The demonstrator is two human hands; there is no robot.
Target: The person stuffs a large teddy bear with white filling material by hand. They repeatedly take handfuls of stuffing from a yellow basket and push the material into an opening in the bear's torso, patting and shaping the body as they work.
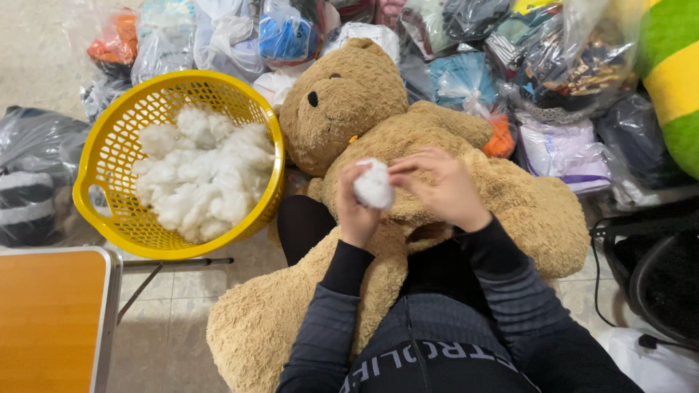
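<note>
Left hand: the left hand is closed around a tuft of white stuffing, thumb and fingers wrapped at its lower side.
Right hand: the right hand pinches the same tuft from the other side, fingertips curled onto it, so both hands grip it together.
Where the tuft is: held just above the chest of the teddy bear, which lies on its back across the person's lap, head pointing away.
Bear: tan plush and limp in the body; a dark gap shows under the right hand, though whether it is an open seam cannot be told.
Doing the step well: judging by the grip, the tuft should be teased loose and fluffy rather than balled tight, kept small enough to handle, and both hands should stay over the bear's chest.
Supply: a yellow basket sits on the floor to the left, beside the bear's head, holding a heap of white stuffing.
Counts: one bear, one basket, one tuft in hand, two hands.
Surroundings: plastic bags of cloth and toys are piled beyond the bear; an orange-topped desk shows at lower left.
</note>
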